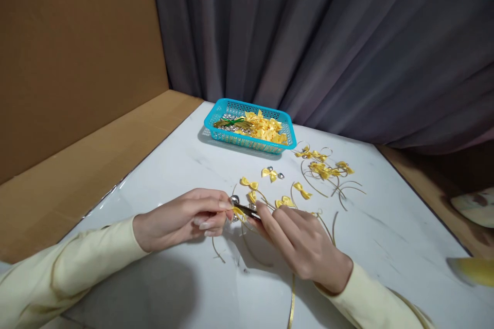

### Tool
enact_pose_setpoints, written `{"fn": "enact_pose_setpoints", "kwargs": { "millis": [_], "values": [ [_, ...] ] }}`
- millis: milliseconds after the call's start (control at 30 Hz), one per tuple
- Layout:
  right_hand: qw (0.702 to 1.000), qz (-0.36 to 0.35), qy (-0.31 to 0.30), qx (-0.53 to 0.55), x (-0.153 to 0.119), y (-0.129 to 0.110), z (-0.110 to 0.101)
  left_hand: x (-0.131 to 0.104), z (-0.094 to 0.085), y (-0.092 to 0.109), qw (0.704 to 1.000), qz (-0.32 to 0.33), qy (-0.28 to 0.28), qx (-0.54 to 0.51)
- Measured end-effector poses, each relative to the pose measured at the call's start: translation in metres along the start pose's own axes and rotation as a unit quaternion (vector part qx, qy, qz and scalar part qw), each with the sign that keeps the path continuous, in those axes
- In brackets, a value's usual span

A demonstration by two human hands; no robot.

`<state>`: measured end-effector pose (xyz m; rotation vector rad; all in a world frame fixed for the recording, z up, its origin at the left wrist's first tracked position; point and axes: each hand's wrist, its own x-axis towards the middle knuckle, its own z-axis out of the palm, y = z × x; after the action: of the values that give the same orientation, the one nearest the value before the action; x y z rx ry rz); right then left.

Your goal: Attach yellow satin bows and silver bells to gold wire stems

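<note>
My left hand [193,216] pinches a small yellow ribbon bow [238,213] with a silver bead [234,199] at its upper edge. From the right, my right hand [297,236] is closed around dark metal tweezers [249,211], whose tips reach the bow at my left fingertips. Thin gold cord hangs below both hands. Just beyond them lie loose yellow bows [302,190], and one bow with silver beads [270,174] is a little farther off. More bows tied with gold cord [326,170] form a cluster at the right.
A blue basket [250,147] at the back of the white marble-patterned table [154,288] holds yellow bows, silver beads and a tied gold bundle. Grey curtains hang behind it. A blurred yellow object [476,271] lies at the right edge.
</note>
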<state>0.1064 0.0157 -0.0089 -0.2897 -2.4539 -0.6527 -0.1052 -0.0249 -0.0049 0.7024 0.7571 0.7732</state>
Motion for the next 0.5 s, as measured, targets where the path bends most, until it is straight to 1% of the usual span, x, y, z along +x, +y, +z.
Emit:
{"fn": "enact_pose_setpoints", "kwargs": {
  "millis": [133,233,367,433,500],
  "values": [
    [1.0,-0.002,-0.002,0.008,-0.001,0.001,0.0,0.0,-0.002,-0.001,1.0,0.011,-0.002,0.011],
    [1.0,-0.003,-0.017,0.024,-0.002,0.004,-0.002,-0.002,-0.004,-0.002,0.999,0.023,-0.008,0.026],
    [0.999,0.004,-0.002,0.044,-0.004,0.009,-0.004,-0.003,-0.005,-0.001,0.998,0.027,-0.012,0.059],
    [0.996,0.051,0.008,0.068,-0.004,0.013,-0.006,-0.004,-0.005,-0.001,0.996,0.031,-0.005,0.081],
    [0.982,0.141,0.01,0.126,-0.003,0.017,-0.009,-0.005,-0.003,0.0,0.993,0.039,0.0,0.113]
  ]
}}
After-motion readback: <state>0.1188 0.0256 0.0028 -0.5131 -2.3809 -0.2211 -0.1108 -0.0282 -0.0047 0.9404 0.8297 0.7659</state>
